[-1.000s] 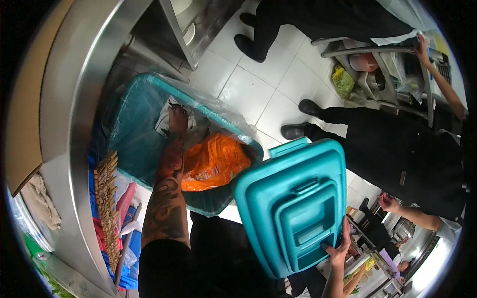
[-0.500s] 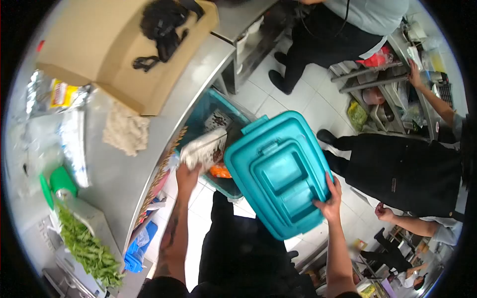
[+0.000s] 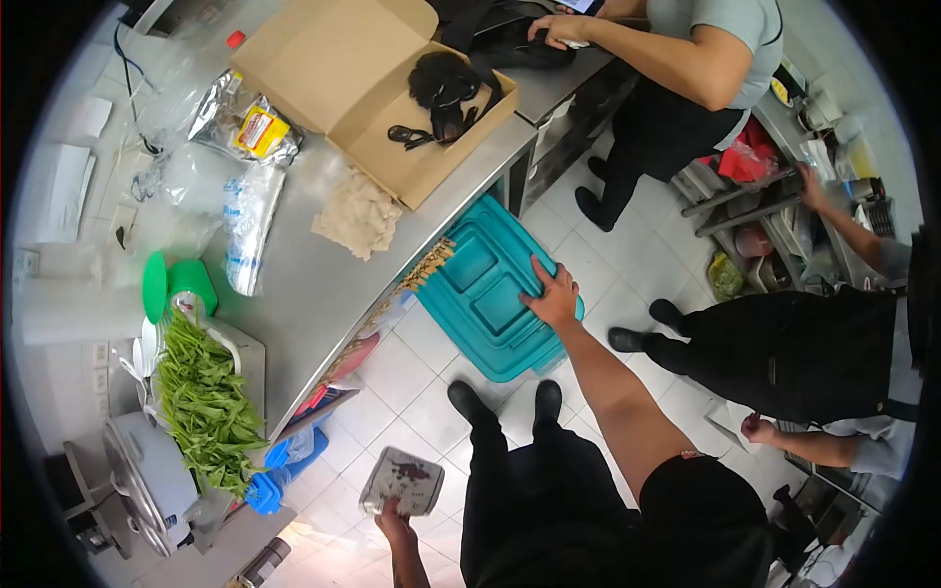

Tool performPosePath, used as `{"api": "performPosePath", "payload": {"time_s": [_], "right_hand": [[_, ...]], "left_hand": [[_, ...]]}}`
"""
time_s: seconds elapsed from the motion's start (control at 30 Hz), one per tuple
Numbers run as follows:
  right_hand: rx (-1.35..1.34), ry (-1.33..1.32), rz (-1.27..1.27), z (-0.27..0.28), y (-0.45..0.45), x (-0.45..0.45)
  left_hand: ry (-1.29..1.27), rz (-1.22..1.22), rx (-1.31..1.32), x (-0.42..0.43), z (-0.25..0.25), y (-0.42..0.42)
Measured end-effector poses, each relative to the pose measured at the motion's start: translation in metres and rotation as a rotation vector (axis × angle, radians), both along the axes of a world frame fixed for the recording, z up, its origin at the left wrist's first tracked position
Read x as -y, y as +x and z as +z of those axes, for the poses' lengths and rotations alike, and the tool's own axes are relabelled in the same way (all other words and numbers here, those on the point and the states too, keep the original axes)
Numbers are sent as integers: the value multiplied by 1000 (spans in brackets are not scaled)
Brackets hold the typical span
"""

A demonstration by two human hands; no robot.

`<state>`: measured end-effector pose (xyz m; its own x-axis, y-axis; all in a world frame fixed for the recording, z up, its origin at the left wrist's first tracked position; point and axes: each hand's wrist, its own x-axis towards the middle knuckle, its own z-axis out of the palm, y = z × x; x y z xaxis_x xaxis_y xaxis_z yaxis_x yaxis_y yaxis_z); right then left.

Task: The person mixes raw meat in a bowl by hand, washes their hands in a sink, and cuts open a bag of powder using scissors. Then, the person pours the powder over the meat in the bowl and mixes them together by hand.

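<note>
A whitish packet (image 3: pixel 410 478) printed with a dark red picture and small lettering is in my left hand (image 3: pixel 396 524), above the tiled floor. My left fingers grip its lower edge. The teal plastic lid (image 3: pixel 475 312) lies over the bin at the counter's edge and hides what is inside. On the lid's right edge is my right hand (image 3: pixel 555 296), thumb and forefinger over the rim; its other fingers are partly hidden.
The steel counter (image 3: pixel 323 284) carries an open cardboard box (image 3: pixel 392 176) with black gear, a beige cloth (image 3: pixel 358 214), a plastic roll (image 3: pixel 255 230) and leafy greens (image 3: pixel 211 397). Two people stand nearby, one at the counter (image 3: pixel 686 88), another by the shelves (image 3: pixel 794 343).
The packet has come out of the teal bin in my left hand and moved down toward me. My right hand has moved the lid left and up, onto the bin.
</note>
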<state>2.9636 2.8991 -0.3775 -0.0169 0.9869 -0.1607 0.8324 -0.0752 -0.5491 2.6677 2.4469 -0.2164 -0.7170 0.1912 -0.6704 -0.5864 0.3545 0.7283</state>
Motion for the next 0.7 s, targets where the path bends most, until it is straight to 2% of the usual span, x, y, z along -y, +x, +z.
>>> {"api": "performPosePath", "payload": {"time_s": [0.03, 0.1, 0.17, 0.2, 0.27, 0.4, 0.47, 0.5, 0.63, 0.7], "right_hand": [[2, -2, 3, 2, -7, 5], [22, 391, 37, 14, -29, 19], [-88, 350, 320, 40, -62, 43], [-78, 360, 315, 35, -74, 55], [163, 281, 454, 17, -91, 64], [232, 283, 451, 6, -107, 54], [209, 274, 440, 3, -117, 38], [217, 316, 446, 3, -123, 30], [218, 357, 513, 9, -151, -18], [267, 288, 566, -3, -169, -43]], "left_hand": [[-47, 70, 45, 25, -4, -7], [-92, 175, 88, 62, -5, -10], [-94, 208, 93, 82, -2, -18], [-84, 201, 101, 107, -14, -27], [-165, 162, 102, 146, -49, -49], [-213, 288, 13, 131, -16, -49], [-247, 184, 78, 127, -15, -51], [-173, 281, 109, 126, -13, -52], [-126, 305, 88, 128, -14, -43], [-48, 367, 120, 133, -6, -29]]}}
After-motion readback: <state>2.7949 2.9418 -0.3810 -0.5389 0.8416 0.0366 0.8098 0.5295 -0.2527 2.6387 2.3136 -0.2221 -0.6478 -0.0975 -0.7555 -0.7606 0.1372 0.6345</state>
